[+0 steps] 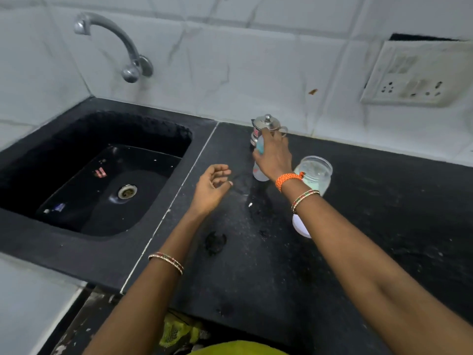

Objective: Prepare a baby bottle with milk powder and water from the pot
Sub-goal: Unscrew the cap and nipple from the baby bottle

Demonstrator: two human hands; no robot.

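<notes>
Steel pot point(266, 126) sits just behind bottle point(259, 172) on counter point(384, 226). Right hand point(275, 156) fingers wrap bottle; left hand point(213, 187) loosely open, empty. Jar point(316, 175) beside bottle. Looks like setup; next: uncap, add powder.

1. Black sink point(38, 160), far left, sunk in dark counter point(384, 239).
2. Metal tap point(115, 39) on white tiled wall point(243, 60) above.
3. Switchboard point(419, 73), far right.
</notes>
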